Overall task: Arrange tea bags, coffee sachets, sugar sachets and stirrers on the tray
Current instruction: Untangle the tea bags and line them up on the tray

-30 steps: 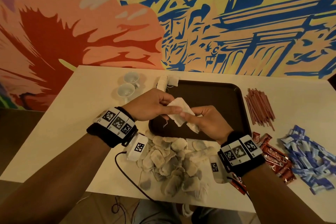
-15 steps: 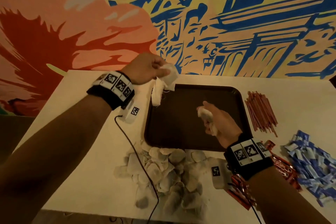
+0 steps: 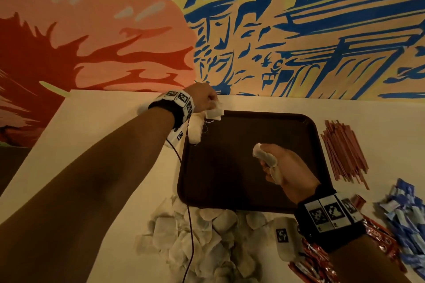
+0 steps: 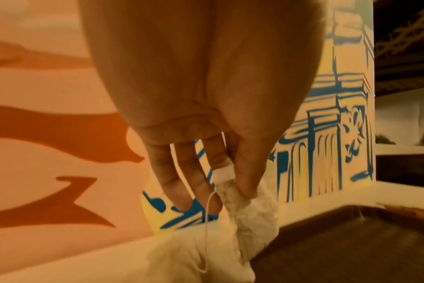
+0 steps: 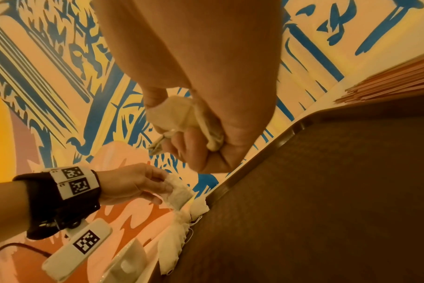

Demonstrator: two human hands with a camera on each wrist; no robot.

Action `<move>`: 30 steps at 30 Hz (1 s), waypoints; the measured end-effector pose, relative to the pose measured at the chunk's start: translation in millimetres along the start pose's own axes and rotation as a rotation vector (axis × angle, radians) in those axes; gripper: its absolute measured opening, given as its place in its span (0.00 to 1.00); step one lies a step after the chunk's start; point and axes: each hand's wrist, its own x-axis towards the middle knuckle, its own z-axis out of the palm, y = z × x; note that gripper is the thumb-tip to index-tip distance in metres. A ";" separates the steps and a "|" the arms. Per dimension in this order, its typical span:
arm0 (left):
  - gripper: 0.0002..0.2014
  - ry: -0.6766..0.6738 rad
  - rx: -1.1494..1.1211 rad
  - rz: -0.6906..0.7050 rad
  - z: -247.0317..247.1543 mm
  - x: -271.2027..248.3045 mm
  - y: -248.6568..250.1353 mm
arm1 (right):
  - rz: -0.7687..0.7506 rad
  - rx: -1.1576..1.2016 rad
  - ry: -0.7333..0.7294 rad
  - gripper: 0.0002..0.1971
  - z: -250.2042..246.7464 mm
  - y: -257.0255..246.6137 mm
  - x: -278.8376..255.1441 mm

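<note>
**brewfan:** so what's each hand doing here? Left hand [image 3: 205,99] is out at the tray's far left corner, thumb and fingers pinching a tea bag [image 3: 215,111] right above the little row of tea bags [image 3: 195,130] leaning along that edge. The wrist view shows its string [image 4: 207,214] dangling loose.

**tray_nerd:** yeah, and the right hand [image 3: 284,167] is curled around a couple more tea bags [image 3: 264,157], hovering over the middle of the brown tray [image 3: 230,167]. The tray is otherwise bare.

**brewfan:** everything else sits on the desk [image 3: 103,145]: big tea bag pile [image 3: 202,236] at the near edge, stirrers [image 3: 342,149] to the right of the tray, red coffee sachets [image 3: 379,240] and blue sugar sachets [image 3: 404,220] further right.

**tray_nerd:** what'd worry me is that row. It looks perched half over the rim, so I reckon setting another one down could tip bags onto the desk. A loose string could also snag a finger and drag a neighbour out as the hand leaves.

**brewfan:** plus the cable [image 3: 189,225] off the left wrist crosses the pile, so a pull back might scatter it.
</note>
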 end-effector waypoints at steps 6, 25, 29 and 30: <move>0.14 -0.091 0.081 -0.049 31.8 18.9 -3.9 | -0.021 0.000 -0.025 0.14 5.2 2.2 14.4; 0.11 0.074 0.149 -0.087 49.6 36.1 -10.2 | -0.042 -0.021 -0.058 0.13 7.8 5.3 19.2; 0.11 -0.018 0.211 -0.048 57.7 30.5 -8.3 | -0.039 -0.012 -0.060 0.14 8.3 5.2 19.0; 0.11 -0.022 0.224 -0.043 59.3 29.6 -8.6 | -0.045 -0.006 -0.062 0.14 8.2 5.6 18.9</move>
